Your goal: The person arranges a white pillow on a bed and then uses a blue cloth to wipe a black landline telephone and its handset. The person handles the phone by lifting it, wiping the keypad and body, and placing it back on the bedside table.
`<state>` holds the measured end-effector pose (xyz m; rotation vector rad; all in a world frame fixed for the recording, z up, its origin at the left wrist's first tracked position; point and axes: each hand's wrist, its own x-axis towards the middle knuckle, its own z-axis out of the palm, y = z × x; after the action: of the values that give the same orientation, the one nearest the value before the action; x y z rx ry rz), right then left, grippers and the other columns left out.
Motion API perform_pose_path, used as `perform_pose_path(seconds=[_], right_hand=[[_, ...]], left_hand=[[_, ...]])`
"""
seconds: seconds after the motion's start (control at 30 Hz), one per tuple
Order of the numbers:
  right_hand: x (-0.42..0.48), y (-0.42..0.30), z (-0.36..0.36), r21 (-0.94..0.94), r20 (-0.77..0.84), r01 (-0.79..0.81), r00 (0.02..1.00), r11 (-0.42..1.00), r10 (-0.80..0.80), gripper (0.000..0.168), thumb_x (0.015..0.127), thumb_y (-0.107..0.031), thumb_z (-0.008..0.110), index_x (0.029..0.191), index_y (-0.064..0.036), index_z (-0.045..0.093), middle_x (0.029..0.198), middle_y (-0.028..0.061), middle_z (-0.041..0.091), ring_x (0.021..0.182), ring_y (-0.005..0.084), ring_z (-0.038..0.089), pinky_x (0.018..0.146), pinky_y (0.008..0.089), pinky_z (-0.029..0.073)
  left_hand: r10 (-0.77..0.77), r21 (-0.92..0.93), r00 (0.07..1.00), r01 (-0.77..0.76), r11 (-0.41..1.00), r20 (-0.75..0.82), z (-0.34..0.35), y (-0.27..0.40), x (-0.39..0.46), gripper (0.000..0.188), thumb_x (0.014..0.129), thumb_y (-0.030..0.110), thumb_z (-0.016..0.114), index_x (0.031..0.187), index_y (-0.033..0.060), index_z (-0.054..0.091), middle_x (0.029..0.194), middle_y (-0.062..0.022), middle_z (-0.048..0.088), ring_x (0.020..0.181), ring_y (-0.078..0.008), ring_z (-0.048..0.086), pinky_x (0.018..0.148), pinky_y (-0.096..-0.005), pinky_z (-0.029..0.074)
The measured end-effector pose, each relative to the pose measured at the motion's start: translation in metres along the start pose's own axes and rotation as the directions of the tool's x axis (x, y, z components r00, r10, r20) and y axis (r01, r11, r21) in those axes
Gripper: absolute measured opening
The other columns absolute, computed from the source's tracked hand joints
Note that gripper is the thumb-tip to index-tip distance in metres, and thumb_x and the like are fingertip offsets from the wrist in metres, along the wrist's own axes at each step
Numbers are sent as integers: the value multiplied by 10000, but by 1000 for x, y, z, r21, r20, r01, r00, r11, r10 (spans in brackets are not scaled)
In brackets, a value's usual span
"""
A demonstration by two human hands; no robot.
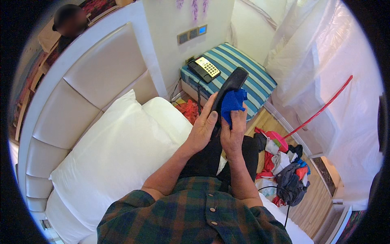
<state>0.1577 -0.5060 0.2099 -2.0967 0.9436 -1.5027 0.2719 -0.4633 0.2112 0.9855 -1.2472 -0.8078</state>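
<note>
A black telephone handset [230, 84] is gripped in my left hand [203, 127], tilted with its far end up and to the right. My right hand [235, 131] pinches a folded blue cloth [233, 103] against the handset's right side. Beyond my hands, the telephone base [204, 69], black with a pale keypad panel, rests on a striped blue and white cushioned stool [253, 68]. A dark coiled cord [199, 96] hangs down the stool's near side. The handset's lower end is partly hidden by my left hand.
White pillows [112, 152] lean along the padded headboard [88, 79] at left. A pile of clothes [286, 170] lies on the wooden floor at right, with a red-handled broom [320, 106] among it. Sheer curtains [323, 61] hang at right. A person [70, 23] shows at upper left.
</note>
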Motion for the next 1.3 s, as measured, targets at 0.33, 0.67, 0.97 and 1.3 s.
perform_pose_path(seconds=[0.33,0.67,0.97,1.3], right_hand=[[1,-12,-6,-25,44,70,997,997,-69,417,705,77,574,1120,48,557,1205,285,498,1069,463,549,912,446,461],[-1,-20,-7,113,-1,29,1000,993,-29,364,698,61,537,1059,44,574,1134,221,526,993,414,565,874,401,463],[2,0,-19,237,-122,-219,960,947,252,256,810,24,566,1065,46,576,1051,136,572,949,244,569,861,323,453],[9,-9,-43,626,-287,-270,793,732,538,272,916,-96,613,1167,8,590,1028,45,631,908,118,570,832,282,477]], left_hand=[[59,99,996,-52,994,-73,-1,-1,0,587,1042,407,302,1502,48,234,1455,-197,385,1310,-261,419,1079,-332,326],[148,257,984,-119,959,-98,-9,-8,4,577,968,238,528,1475,56,322,1330,-193,481,1195,-276,493,1012,-350,380],[35,450,998,-51,891,45,1,14,-1,674,827,88,637,1440,16,365,1273,-183,523,1159,-293,515,1011,-348,384],[89,351,993,-56,935,-77,10,1,-9,704,726,2,697,1372,-24,417,1256,-183,539,1144,-270,554,999,-355,429]])
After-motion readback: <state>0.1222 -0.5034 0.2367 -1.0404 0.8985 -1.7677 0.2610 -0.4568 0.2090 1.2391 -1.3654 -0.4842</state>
